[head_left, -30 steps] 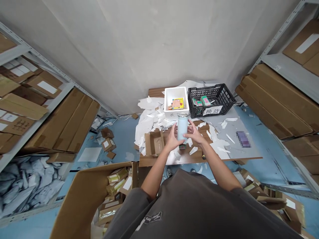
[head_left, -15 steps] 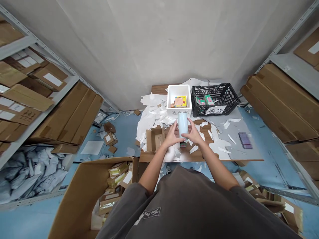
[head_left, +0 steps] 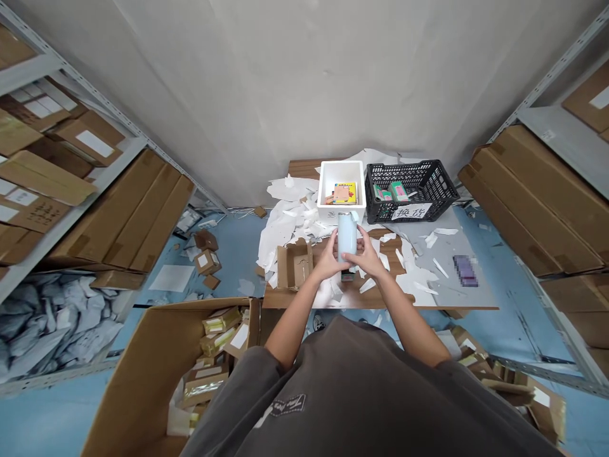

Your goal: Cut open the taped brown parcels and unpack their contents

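Pale-blue bottle (head_left: 347,240): between both hands, over the tabletop (head_left: 276,299), nearer its front edge than its back edge.
Long axis: roughly upright, top end overlapping the white bin (head_left: 326,216) in view; exact tilt cannot be told.
Left hand (head_left: 328,259): curved around the bottle's left side.
Right hand (head_left: 368,258): curved around its right side, thumb across the front.
Nearer hand: neither; both touch it.

The left hand (head_left: 327,261) and right hand (head_left: 370,259) hold 1 blue tumbler (head_left: 347,238) over the bench (head_left: 375,298). Beyond it, 1 white bin (head_left: 328,172) and 1 black crate (head_left: 379,212) stand side by side. An open carton (head_left: 284,270) sits left among torn paper (head_left: 280,223).
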